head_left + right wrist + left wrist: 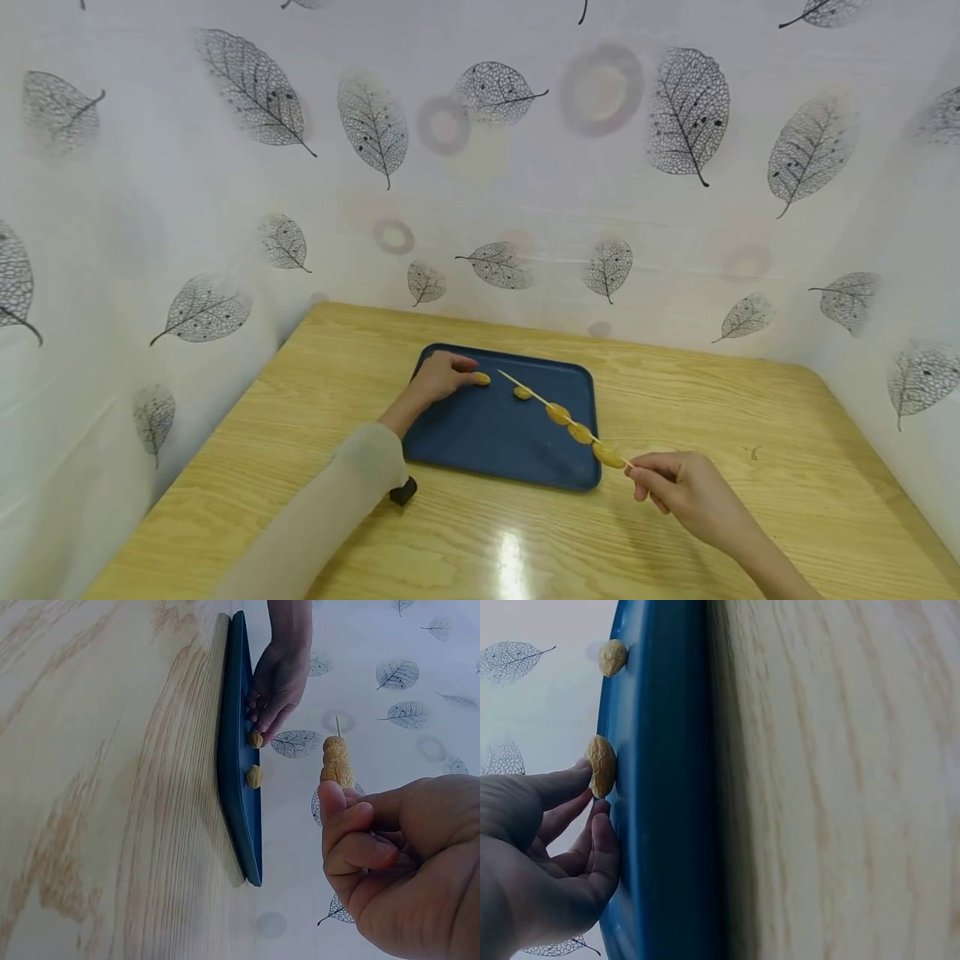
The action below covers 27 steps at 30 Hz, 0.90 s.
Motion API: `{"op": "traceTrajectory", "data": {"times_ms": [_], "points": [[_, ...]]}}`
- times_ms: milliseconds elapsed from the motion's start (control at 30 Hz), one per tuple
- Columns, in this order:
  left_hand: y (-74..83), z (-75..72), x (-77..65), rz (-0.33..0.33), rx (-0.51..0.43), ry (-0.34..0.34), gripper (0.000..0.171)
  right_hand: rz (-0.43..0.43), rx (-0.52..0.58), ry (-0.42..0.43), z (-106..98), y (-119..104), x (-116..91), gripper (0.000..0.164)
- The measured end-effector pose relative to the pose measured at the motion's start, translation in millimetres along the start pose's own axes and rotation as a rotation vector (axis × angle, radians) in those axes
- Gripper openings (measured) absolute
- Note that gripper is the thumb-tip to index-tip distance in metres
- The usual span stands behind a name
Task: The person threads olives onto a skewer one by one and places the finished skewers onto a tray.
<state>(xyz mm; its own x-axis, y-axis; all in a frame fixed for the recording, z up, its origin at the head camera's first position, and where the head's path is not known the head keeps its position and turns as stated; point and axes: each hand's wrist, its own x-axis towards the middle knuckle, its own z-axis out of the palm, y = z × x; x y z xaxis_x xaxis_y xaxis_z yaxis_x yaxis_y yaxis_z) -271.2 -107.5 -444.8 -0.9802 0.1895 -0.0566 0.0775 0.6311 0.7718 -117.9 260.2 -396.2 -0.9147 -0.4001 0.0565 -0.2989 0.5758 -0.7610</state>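
Observation:
A dark blue rectangular tray (pixel 480 433) lies on the wooden table. My left hand (pixel 438 377) reaches over its far left part and pinches a wrinkled yellow dried fruit (pixel 602 766) between thumb and fingers. To the right of it, a second dried fruit (pixel 521 392) lies loose on the tray. My right hand (pixel 690 496), off the tray's near right corner, grips the lower end of a thin wooden skewer (pixel 535 395). Three dried fruits (pixel 579 432) are threaded along the skewer near the fingers. Its bare pointed end slants up and left over the tray.
The wooden table (pixel 750 467) stretches out on both sides of the tray. A white curtain with a leaf print (pixel 510 183) hangs behind it and at both sides. A small black block (pixel 403 492) shows under the left sleeve (pixel 337 492).

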Motion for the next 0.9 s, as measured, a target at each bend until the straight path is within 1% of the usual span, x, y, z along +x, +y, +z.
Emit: {"op": "traceTrajectory", "data": {"times_ms": [100, 300, 467, 600, 667, 733, 767, 833, 900], "points": [[1.5, 1.5, 0.8, 0.005, 0.065, -0.004, 0.031, -0.001, 0.009, -0.004, -0.1, 0.2, 0.7, 0.022], [1.9, 5.1, 2.6, 0.003, 0.130, 0.010, 0.028, 0.001, 0.003, -0.003, 0.2, -0.2, 1.5, 0.021], [3.6, 5.7, 1.9, -0.004, 0.141, 0.016, 0.026, 0.013, 0.012, -0.006, 0.4, 0.9, 1.2, 0.018], [3.3, 4.9, -1.1, 0.028, 0.114, 0.032, 0.026, 0.024, 0.014, -0.018, 0.9, 2.5, 1.2, 0.018], [2.8, 3.3, -5.1, 0.063, 0.089, 0.046, 0.027, 0.029, 0.018, -0.022, 1.1, 3.3, 1.2, 0.018], [3.0, 0.8, -10.5, 0.096, 0.029, 0.057, 0.027, 0.027, 0.021, -0.023, 1.0, 4.4, 1.2, 0.018], [3.5, -0.8, -14.2, 0.108, -0.017, 0.055, 0.028, 0.025, 0.022, -0.023, 0.8, 5.3, 1.2, 0.018], [4.0, -4.7, -22.5, 0.118, -0.156, 0.032, 0.030, 0.022, 0.020, -0.022, 0.2, 6.8, 1.2, 0.019], [3.9, -9.4, -31.1, 0.115, -0.315, -0.004, 0.035, 0.022, 0.018, -0.019, -0.4, 8.2, 0.9, 0.019]]}}
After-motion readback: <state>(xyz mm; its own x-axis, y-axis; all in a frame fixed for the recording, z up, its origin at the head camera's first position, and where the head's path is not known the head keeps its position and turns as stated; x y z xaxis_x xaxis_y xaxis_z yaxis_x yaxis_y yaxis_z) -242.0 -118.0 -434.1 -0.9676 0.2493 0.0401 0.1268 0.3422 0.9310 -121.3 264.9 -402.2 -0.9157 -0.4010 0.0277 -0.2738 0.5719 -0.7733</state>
